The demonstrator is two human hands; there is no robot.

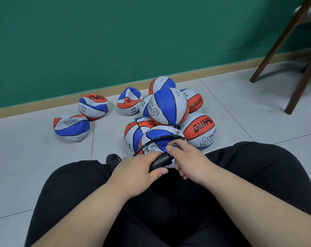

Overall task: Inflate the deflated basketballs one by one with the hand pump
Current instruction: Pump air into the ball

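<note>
Seated on the tiled floor [35, 157], you reach both bare forearms forward between your black-trousered knees. Your left hand [137, 169] wraps fingers and thumb round the barrel of the hand pump [160, 162]. Your right hand [190, 162] curls round its other end, with a black piece showing between thumb and forefinger. The pump is short and black, and its thin hose [151, 141] arcs up to end at the top of the nearest basketball [160, 138]. This blue, white and red ball lies just beyond your knuckles. Rounder balls are heaped [169, 107] behind it. Three collapsed balls [71, 127] lie apart to the left, near the green wall [115, 41].
</note>
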